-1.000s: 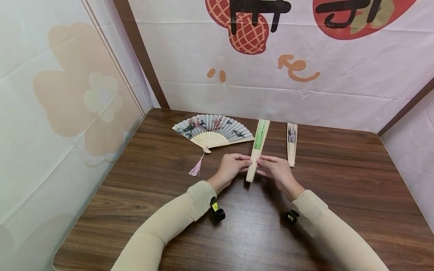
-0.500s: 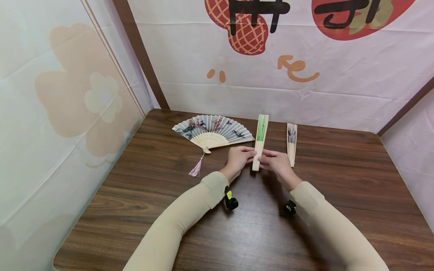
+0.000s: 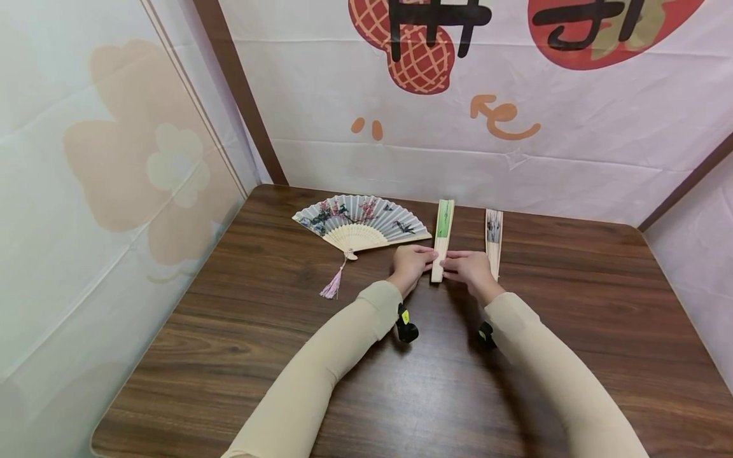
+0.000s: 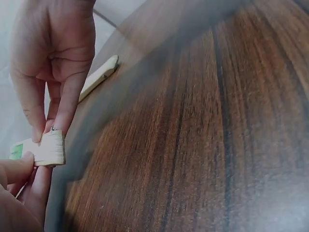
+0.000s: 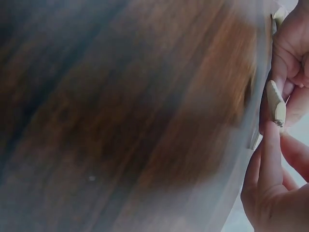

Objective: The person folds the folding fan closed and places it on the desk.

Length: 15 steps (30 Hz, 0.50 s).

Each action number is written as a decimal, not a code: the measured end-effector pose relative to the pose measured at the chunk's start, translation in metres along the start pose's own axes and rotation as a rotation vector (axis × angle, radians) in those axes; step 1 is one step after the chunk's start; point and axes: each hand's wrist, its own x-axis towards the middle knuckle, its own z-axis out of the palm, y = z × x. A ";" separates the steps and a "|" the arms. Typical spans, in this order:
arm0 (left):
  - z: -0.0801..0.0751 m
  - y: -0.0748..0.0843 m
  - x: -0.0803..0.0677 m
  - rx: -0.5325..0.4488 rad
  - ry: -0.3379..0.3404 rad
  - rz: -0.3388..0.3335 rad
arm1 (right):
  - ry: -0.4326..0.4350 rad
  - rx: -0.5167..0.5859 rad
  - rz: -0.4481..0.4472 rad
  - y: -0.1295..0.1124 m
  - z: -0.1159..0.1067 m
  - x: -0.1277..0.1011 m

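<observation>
A folded hand fan with green cloth and pale ribs lies between my two hands, its green end pointing to the back of the table. My left hand pinches the ribbed end from the left. From the other side my right hand pinches it too, thumb and fingers at the same end. In the left wrist view, the ribbed end shows between both sets of fingertips. The right wrist view shows the fan's pale end with a dark rivet beside the fingers.
A spread fan with blossoms and a bird lies at the left, its pink tassel toward the front. Just behind the right hand is a folded grey fan. All rest on the brown wooden table before a printed cloth wall.
Both hands have carried the folded green fan toward the back of the table and turned it from slanted to nearly straight. The right hand now overlaps the folded grey fan's lower end.
</observation>
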 end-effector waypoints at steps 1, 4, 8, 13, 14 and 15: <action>0.001 0.000 0.001 0.014 0.007 -0.005 | 0.001 0.000 0.010 0.000 0.000 0.001; 0.003 0.001 0.002 0.059 0.023 -0.014 | 0.013 0.006 0.035 -0.001 -0.001 0.004; 0.004 0.002 0.004 0.119 0.037 -0.022 | 0.029 0.011 0.059 -0.001 -0.002 0.007; 0.005 0.004 0.008 0.187 0.020 -0.028 | 0.034 0.017 0.070 -0.001 -0.003 0.010; 0.006 0.004 0.008 0.194 0.016 -0.029 | 0.030 0.020 0.072 -0.001 -0.003 0.010; 0.006 0.004 0.009 0.207 0.017 -0.031 | 0.027 0.024 0.073 -0.001 -0.003 0.010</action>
